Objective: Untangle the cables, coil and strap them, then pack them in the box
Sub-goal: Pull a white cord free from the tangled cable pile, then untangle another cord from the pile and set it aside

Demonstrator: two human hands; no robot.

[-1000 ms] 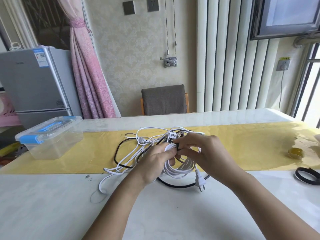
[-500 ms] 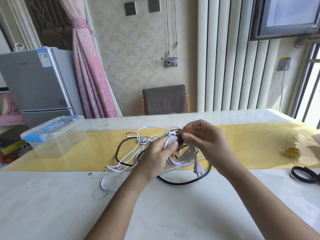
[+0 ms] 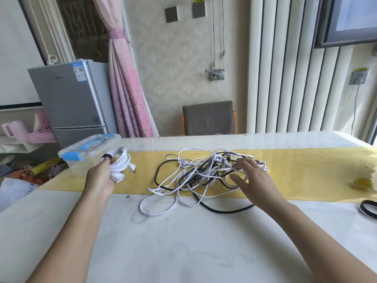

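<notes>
Coiled cable (image 3: 119,162): left hand (image 3: 100,178) is gripping it, strapped, just beside the box (image 3: 77,167); right hand (image 3: 253,180) is spreading open fingers over tangle (image 3: 195,174). Packing step; lid (image 3: 89,145) likely needing opening.

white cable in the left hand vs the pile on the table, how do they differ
The white cable is a neat coil with a black strap; the pile is a loose, unstrapped tangle. The left hand holds the white cable up; the pile lies on the table. The white cable is one colour; the pile mixes white and black cords. Both are outside the box.
</notes>
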